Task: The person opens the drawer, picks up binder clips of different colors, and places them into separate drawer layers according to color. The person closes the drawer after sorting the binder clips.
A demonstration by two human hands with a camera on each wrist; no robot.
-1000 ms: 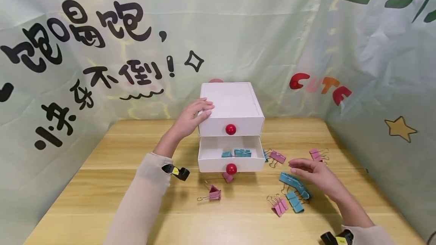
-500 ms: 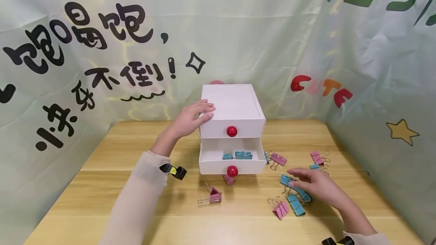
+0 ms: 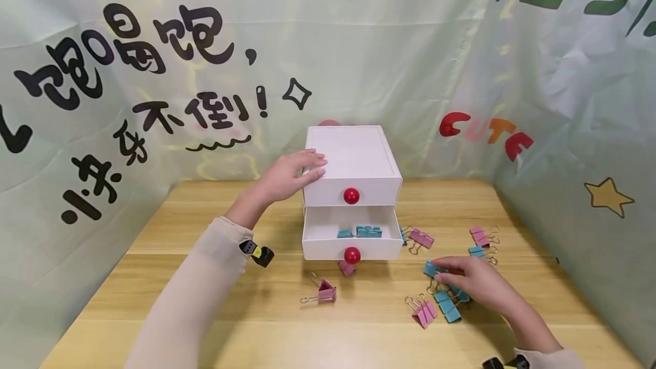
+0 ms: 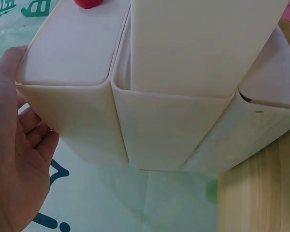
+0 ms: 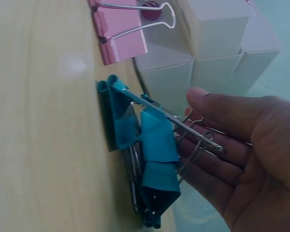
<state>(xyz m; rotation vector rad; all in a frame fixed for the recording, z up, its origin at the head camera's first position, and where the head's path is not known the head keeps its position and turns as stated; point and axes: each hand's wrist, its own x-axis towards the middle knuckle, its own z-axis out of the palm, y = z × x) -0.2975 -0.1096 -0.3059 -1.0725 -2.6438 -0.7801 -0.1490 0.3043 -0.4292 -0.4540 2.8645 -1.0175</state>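
Note:
My left hand (image 3: 290, 174) rests on the top left edge of a white drawer cabinet (image 3: 353, 150), fingers across the top. Below the upper compartment, a drawer (image 3: 323, 249) with a red knob (image 3: 352, 255) is pulled out and holds teal binder clips (image 3: 368, 232). In the left wrist view a further compartment (image 4: 275, 82) sits under that drawer. My right hand (image 3: 476, 281) is over a group of teal binder clips (image 3: 448, 306) on the table. In the right wrist view its fingers (image 5: 217, 150) lie behind the clips' wire handles, and the thumb stands apart from them.
Pink binder clips lie about the wooden table (image 3: 246, 323): one front left (image 3: 326, 291), one front right (image 3: 424, 313), one beside the cabinet (image 3: 421, 238). Another pink clip (image 3: 480, 237) lies farther right, near a teal one (image 3: 476, 251). A printed cloth (image 3: 359, 67) hangs behind.
My right hand has lowered onto the teal binder clips, its fingertips now right at them. The left hand stays on the cabinet, and the head view has shifted slightly.

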